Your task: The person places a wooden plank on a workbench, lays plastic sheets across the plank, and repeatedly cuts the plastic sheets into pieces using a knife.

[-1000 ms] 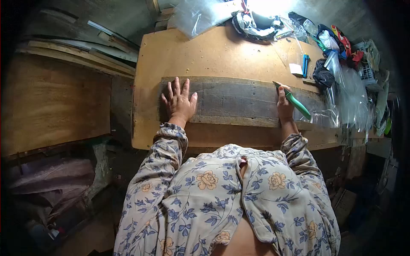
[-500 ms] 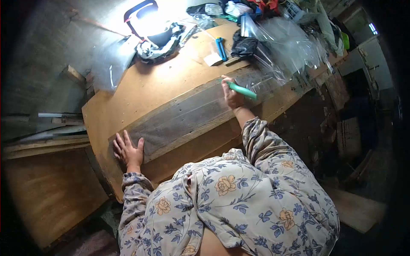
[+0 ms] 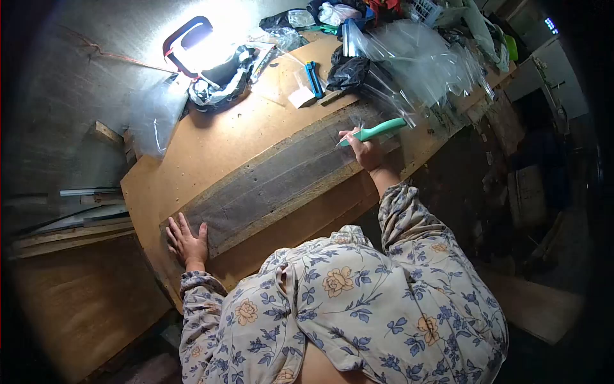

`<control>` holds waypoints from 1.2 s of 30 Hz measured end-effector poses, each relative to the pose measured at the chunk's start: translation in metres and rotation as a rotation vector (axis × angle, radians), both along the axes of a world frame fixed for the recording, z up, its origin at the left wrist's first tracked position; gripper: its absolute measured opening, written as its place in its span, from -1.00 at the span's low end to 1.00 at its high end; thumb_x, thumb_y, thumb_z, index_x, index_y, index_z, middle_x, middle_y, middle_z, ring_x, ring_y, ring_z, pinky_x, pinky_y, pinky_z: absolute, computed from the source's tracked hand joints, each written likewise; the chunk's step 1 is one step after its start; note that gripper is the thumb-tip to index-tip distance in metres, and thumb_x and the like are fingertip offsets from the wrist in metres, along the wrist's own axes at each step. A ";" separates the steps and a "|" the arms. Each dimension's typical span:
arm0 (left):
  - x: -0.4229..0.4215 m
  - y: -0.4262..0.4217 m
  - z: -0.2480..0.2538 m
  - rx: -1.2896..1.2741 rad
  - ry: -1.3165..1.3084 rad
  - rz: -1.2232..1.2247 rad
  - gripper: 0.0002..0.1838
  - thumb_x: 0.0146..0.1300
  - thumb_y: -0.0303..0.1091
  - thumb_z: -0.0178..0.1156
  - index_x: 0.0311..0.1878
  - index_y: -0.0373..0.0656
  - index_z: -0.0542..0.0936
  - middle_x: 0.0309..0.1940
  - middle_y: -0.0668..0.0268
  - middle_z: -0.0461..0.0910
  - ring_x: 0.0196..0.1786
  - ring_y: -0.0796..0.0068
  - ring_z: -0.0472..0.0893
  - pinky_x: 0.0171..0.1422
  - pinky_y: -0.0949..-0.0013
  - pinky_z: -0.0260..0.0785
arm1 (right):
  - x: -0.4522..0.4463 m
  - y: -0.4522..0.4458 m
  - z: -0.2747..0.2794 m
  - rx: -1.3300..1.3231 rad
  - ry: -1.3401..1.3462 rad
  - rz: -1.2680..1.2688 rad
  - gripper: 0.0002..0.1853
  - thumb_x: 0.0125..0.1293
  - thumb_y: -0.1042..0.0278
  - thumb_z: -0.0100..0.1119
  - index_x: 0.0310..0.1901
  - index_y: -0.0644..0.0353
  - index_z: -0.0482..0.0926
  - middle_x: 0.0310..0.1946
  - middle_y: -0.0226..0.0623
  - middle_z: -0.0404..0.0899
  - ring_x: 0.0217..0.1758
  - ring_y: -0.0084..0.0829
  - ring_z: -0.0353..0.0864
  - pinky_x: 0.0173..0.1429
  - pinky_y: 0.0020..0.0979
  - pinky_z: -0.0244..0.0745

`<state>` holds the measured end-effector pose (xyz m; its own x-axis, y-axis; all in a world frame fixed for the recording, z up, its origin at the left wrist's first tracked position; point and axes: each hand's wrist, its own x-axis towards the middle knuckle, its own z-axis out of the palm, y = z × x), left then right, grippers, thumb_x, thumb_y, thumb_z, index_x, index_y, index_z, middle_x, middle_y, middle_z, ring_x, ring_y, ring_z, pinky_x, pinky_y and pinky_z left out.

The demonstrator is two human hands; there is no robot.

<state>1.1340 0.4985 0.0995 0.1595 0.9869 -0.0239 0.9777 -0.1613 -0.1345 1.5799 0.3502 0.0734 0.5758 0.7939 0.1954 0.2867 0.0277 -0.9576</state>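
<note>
My right hand (image 3: 364, 152) grips a green-handled knife (image 3: 382, 130), its handle up to the right and its pointed end low at the left, over the right part of a long, worn grey board (image 3: 275, 171). Whether the tip touches the board I cannot tell. My left hand (image 3: 187, 243) lies flat with fingers spread on the board's left end. A faint sheen on the board could be clear film, but this is hard to make out. The board rests on a brown tabletop (image 3: 157, 182).
A bright lamp (image 3: 187, 45) stands at the back left beside a plastic-lined container (image 3: 220, 96). Behind the board lie a blue cutter (image 3: 314, 79), a white piece (image 3: 301, 97) and a black plastic bag (image 3: 347, 73). Clear plastic sheets (image 3: 416, 61) pile up at the back right.
My right hand has moved right and nearer to me, and the knife has turned so its handle points up to the right. My left hand stays flat on the board. The view has shifted slightly.
</note>
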 end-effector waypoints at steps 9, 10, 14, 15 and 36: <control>0.001 -0.001 0.001 -0.004 -0.023 -0.003 -0.23 0.03 0.26 -0.04 0.30 0.20 0.07 0.34 0.29 -0.12 0.35 0.14 -0.08 0.28 -0.12 -0.20 | 0.002 0.007 -0.035 0.111 -0.247 0.010 -0.89 0.12 0.45 -0.02 -0.42 0.24 0.51 -0.39 -0.26 0.58 -0.33 -0.38 0.55 -0.18 -0.39 0.41; -0.001 -0.002 0.001 0.014 -0.034 -0.027 -0.24 0.04 0.25 -0.04 0.30 0.22 0.07 0.34 0.28 -0.12 0.35 0.13 -0.08 0.28 -0.12 -0.20 | -0.001 0.006 -0.031 0.110 -0.242 0.015 -0.89 0.12 0.45 -0.02 -0.42 0.24 0.51 -0.39 -0.26 0.58 -0.33 -0.38 0.55 -0.18 -0.39 0.41; -0.009 0.001 -0.003 -0.009 -0.074 -0.146 -0.42 0.15 0.14 -0.10 0.25 0.27 0.18 0.33 0.32 -0.06 0.34 0.15 -0.04 0.27 -0.13 -0.19 | 0.000 0.009 -0.007 0.046 -0.321 -0.049 -0.90 0.15 0.41 -0.01 -0.39 0.20 0.49 -0.33 -0.27 0.57 -0.30 -0.38 0.53 -0.14 -0.38 0.39; -0.014 0.001 -0.005 -0.005 -0.076 -0.133 -0.42 0.15 0.14 -0.10 0.25 0.27 0.18 0.33 0.32 -0.06 0.34 0.15 -0.04 0.27 -0.13 -0.19 | 0.001 0.008 -0.005 -0.009 -0.061 -0.089 -0.90 0.16 0.38 -0.01 -0.36 0.18 0.49 -0.32 -0.26 0.56 -0.30 -0.38 0.53 -0.14 -0.37 0.38; -0.128 0.021 0.032 0.340 -0.441 0.070 -0.50 0.06 -0.15 0.00 0.12 0.01 0.29 0.20 0.09 0.12 0.25 0.06 0.10 0.21 -0.06 -0.03 | -0.062 0.042 0.004 -0.032 -0.377 -0.070 -0.79 0.28 0.35 -0.13 -0.17 0.28 0.41 -0.09 -0.12 0.46 -0.10 -0.27 0.47 0.03 -0.37 0.32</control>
